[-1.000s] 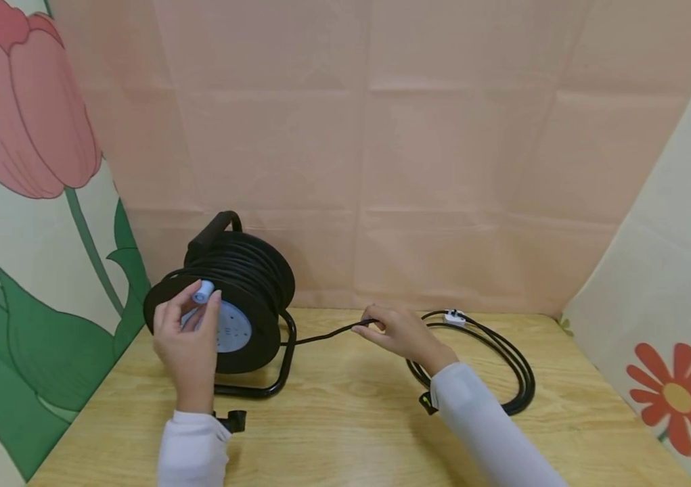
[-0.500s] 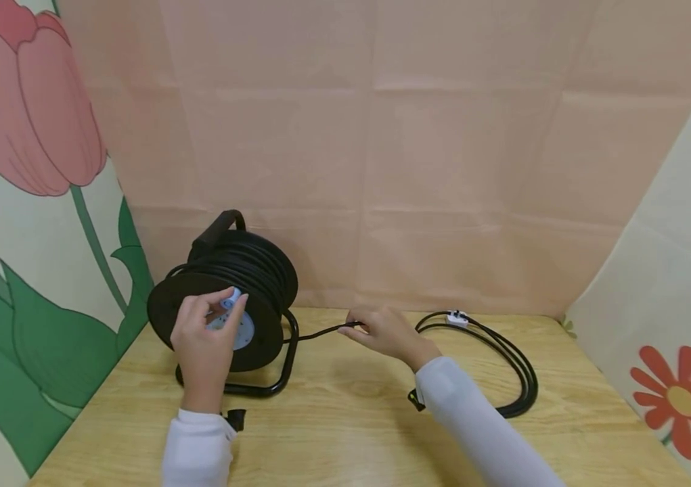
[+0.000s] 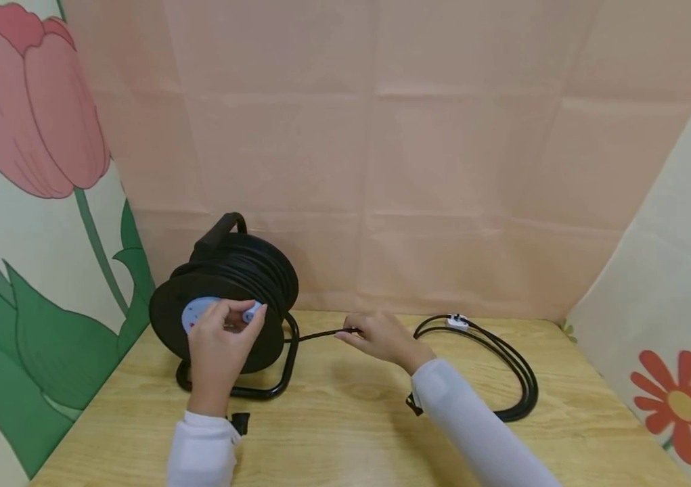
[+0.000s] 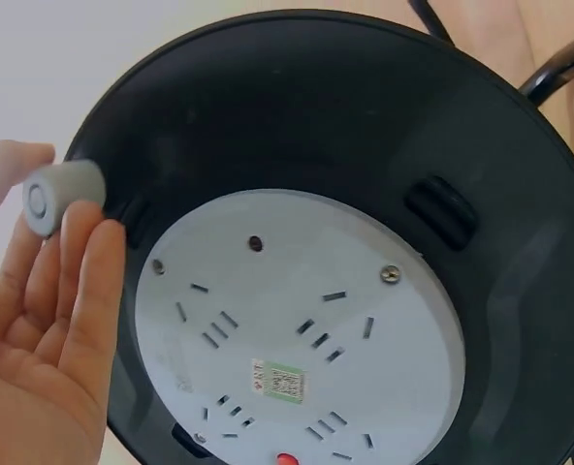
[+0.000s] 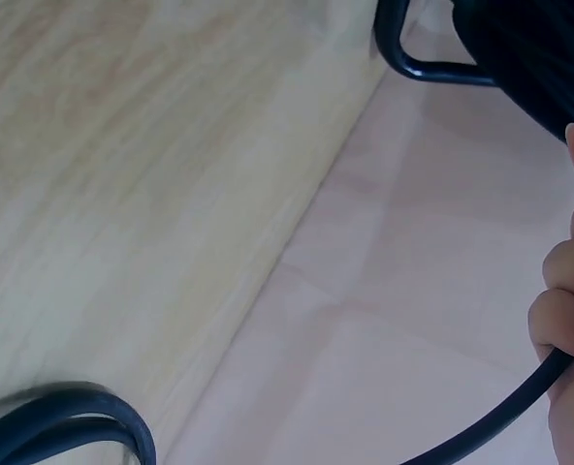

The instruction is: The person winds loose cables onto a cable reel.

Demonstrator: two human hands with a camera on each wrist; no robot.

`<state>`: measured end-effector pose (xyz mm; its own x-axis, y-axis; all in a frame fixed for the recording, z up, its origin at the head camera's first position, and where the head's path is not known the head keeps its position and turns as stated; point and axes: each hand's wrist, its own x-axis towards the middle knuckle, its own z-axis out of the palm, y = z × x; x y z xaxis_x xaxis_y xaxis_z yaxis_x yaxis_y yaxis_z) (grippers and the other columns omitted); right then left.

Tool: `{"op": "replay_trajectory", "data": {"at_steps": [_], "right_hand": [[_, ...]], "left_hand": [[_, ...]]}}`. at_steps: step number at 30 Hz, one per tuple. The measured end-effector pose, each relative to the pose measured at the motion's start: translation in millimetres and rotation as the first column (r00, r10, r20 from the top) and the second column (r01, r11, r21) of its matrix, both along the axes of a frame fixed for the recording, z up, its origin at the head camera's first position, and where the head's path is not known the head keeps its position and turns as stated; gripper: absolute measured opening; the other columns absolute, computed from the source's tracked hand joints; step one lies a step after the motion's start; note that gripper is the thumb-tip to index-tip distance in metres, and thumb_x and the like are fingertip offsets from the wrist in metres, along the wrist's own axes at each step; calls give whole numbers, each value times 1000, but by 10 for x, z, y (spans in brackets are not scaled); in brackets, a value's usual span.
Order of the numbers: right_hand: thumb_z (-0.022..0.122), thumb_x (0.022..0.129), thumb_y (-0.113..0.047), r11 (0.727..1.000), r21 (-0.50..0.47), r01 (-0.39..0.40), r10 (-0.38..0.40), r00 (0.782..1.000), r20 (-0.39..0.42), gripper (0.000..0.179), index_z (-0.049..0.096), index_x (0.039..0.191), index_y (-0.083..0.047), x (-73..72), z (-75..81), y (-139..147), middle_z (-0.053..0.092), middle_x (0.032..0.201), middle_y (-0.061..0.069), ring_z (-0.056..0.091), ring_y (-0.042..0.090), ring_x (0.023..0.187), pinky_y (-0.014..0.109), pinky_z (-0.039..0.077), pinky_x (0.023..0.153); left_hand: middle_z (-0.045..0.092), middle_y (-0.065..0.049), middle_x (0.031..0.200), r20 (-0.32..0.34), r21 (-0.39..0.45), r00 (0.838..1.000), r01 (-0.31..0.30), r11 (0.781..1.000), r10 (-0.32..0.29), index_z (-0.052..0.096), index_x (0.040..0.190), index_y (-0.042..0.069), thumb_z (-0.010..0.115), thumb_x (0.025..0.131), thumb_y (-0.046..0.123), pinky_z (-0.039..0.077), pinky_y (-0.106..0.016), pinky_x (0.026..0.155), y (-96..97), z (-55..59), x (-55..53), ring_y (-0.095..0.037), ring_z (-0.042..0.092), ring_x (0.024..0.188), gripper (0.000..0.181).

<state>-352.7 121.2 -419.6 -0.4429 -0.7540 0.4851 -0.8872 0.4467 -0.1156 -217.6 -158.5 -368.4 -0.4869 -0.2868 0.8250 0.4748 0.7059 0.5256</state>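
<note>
A black cable reel [image 3: 229, 284] stands on the left of the table, its drum wound with black cable. My left hand [image 3: 220, 352] pinches the light blue crank knob [image 4: 64, 194] on the drum's face between thumb and fingers. Beside that hand, in the left wrist view, lies the round socket panel [image 4: 297, 329] with slots, screws and a sticker. My right hand [image 3: 384, 339] grips the black cable [image 3: 321, 334] where it runs out from the reel. In the right wrist view the cable [image 5: 500, 412] passes out below the curled fingers.
Loose cable loops [image 3: 528, 385] lie on the table at the right, with a white plug [image 3: 457, 322] at their far side. The reel's tubular black stand [image 3: 287, 365] rests on the wooden table [image 3: 333, 433]. A pink sheet [image 3: 382, 169] hangs behind.
The knob and my left hand have moved right and down across the drum face, which has turned. My right hand has shifted slightly left toward the reel, holding the cable.
</note>
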Motion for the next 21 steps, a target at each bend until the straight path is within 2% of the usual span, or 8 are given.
{"op": "replay_trajectory", "data": {"at_steps": [6,10,14,18,21], "right_hand": [[58,102,-42,1000,25,8,-8,1000,12,22,67,93,-24,50,-55,-17,65,81,-16,50,-4,60,19,47,57],[58,102,-43,999,32,19,-19,1000,17,24,68,93,-24,62,-76,-39,66,81,-15,51,-5,60,19,47,57],[59,102,-41,999,33,16,-18,999,33,21,68,94,-23,56,-85,-81,66,79,-15,49,-4,57,19,46,56],[58,102,-41,998,49,28,-31,998,53,22,68,94,-23,43,-81,-151,65,77,-15,47,-3,54,19,44,55],[60,101,-41,998,63,32,-35,998,59,22,67,91,-23,44,-78,-203,60,69,-17,43,-2,50,19,41,51]], "left_hand": [[67,2,70,114,-29,993,-26,999,29,74,90,11,84,84,29,51,-22,55,31,18,51,-5,61,60,21],[67,-1,67,123,-102,990,-61,993,74,72,89,8,81,86,28,53,-30,51,57,38,82,-7,61,56,23],[67,-3,65,136,-151,984,-90,984,111,71,86,6,81,86,27,50,-30,47,83,64,112,-10,58,51,23],[67,-5,64,211,-177,968,-100,979,137,72,83,3,79,87,27,49,-32,45,122,106,158,-14,56,48,25],[68,-6,66,305,-177,944,-77,981,129,72,81,3,78,88,28,51,-35,48,147,120,175,-17,59,51,27]]}}
